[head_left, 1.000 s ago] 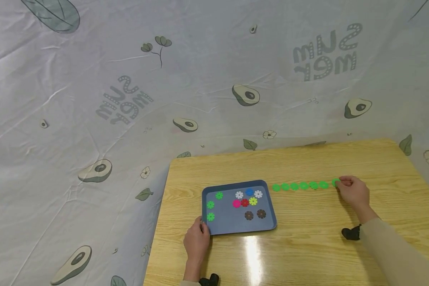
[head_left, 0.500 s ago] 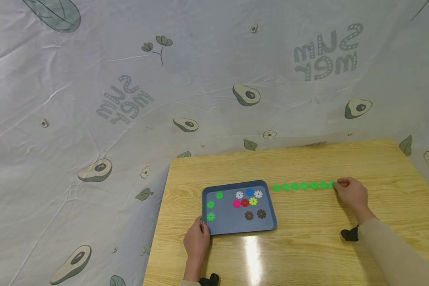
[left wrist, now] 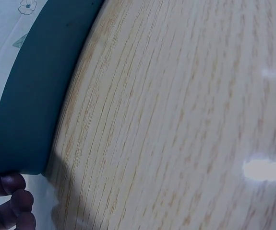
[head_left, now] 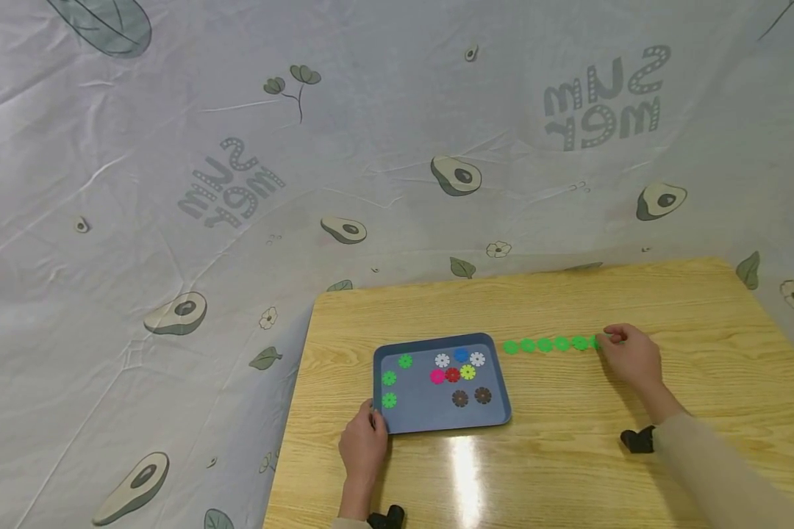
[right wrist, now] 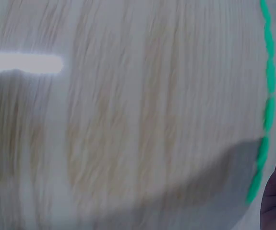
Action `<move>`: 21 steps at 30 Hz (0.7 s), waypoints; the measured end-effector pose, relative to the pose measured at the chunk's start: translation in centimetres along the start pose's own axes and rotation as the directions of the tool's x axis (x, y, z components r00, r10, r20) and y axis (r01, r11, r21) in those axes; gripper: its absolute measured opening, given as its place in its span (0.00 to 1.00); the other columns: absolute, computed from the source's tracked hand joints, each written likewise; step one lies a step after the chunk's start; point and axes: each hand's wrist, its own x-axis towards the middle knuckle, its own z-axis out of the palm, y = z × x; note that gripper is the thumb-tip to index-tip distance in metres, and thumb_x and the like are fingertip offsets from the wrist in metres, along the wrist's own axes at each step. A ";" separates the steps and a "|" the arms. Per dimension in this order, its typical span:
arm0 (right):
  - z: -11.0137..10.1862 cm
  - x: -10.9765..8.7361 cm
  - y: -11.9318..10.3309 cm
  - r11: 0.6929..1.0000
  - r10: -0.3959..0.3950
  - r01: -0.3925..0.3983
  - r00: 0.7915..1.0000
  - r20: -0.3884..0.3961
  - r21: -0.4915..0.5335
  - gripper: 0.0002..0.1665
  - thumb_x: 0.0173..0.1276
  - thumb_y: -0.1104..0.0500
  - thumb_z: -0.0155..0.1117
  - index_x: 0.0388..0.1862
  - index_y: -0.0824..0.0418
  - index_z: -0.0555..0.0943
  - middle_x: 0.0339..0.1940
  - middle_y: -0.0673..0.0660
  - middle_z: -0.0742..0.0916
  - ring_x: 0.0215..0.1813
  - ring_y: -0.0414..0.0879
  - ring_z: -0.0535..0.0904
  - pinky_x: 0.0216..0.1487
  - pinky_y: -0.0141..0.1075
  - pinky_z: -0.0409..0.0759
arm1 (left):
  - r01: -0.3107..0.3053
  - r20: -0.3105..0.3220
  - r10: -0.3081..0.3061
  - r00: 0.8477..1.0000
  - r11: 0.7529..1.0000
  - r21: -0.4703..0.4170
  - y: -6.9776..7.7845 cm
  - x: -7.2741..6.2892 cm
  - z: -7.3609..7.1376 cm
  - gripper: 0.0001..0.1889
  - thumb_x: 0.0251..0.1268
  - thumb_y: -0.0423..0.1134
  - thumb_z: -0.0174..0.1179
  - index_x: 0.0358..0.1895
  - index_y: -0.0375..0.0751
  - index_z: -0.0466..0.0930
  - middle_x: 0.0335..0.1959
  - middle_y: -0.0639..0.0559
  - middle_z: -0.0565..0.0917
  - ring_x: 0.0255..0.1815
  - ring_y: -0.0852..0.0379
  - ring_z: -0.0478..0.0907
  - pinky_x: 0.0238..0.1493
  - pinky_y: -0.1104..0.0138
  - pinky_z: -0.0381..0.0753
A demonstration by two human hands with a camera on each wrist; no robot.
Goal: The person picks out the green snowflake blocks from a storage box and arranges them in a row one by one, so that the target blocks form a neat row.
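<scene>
My left hand (head_left: pixel 364 444) grips the near left corner of a blue-grey tray (head_left: pixel 423 419). Its curled fingertips (left wrist: pixel 21 201) show by the tray wall (left wrist: pixel 32 96) in the left wrist view. Inside the tray lie notched plastic discs: green ones (head_left: pixel 389 378) at the left, and white, blue, pink, red, yellow and brown ones (head_left: pixel 459 398) at the right. A straight row of green discs (head_left: pixel 545 344) runs right from the tray. My right hand (head_left: pixel 631 360) hovers over the row's right end and hides part of it. No disc shows between its loosely bent fingers (right wrist: pixel 274 187).
The wooden table (head_left: pixel 549 455) carries everything. A printed cloth (head_left: pixel 397 147) with avocados and leaves hangs behind and beside it. Light glares off the tabletop in front of the tray. A black wrist device (head_left: pixel 637 440) sits on my right wrist, another (head_left: pixel 387 516) on my left.
My right hand set a green disc against the right end of the row, then moved left over the row. The left hand and tray have stayed put.
</scene>
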 end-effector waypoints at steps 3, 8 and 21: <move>1.0 -0.2 -2.4 0.998 -0.055 0.054 0.998 0.015 0.032 0.26 0.80 0.51 0.59 0.59 0.73 0.79 0.47 0.68 0.84 0.46 0.64 0.83 0.38 0.45 0.76 | 0.001 -0.002 -0.001 1.000 1.000 0.002 -0.1 0.0 0.1 0.11 0.70 0.35 0.63 0.51 0.37 0.87 0.16 0.59 0.72 0.14 0.61 0.63 0.14 0.64 0.60; 3.3 -0.5 -6.4 0.986 -0.156 0.152 0.985 0.071 0.068 0.24 0.79 0.52 0.61 0.60 0.72 0.80 0.46 0.65 0.84 0.46 0.61 0.84 0.38 0.46 0.79 | -0.008 -0.003 0.008 1.000 1.000 -0.002 -0.1 -0.1 0.1 0.11 0.70 0.35 0.63 0.51 0.38 0.87 0.16 0.59 0.73 0.14 0.61 0.63 0.14 0.64 0.60; 12.1 -2.6 -16.4 0.944 -0.318 0.293 0.931 0.178 0.155 0.13 0.72 0.59 0.71 0.50 0.66 0.85 0.40 0.57 0.85 0.37 0.47 0.80 0.40 0.43 0.78 | -0.019 -0.008 0.019 1.000 1.000 -0.008 -0.3 0.0 0.2 0.11 0.70 0.35 0.63 0.52 0.39 0.87 0.16 0.59 0.74 0.13 0.62 0.63 0.14 0.64 0.61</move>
